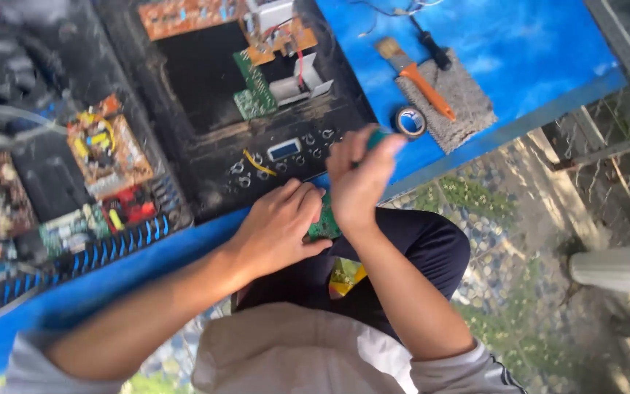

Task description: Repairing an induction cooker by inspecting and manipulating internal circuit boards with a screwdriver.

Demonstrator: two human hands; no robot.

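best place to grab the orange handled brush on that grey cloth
Grip the brush by its orange handle, coming from above and pinching across it. It lies flat and diagonal on the grey cloth, handle toward the table edge, bristles pointing away, with the tape roll close beside it.

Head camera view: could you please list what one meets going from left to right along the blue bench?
Yellow-coiled circuit board → black panel with buttons → left hand on a green board → right hand gripping a teal-handled tool → tape roll → orange-handled brush on a grey cloth.
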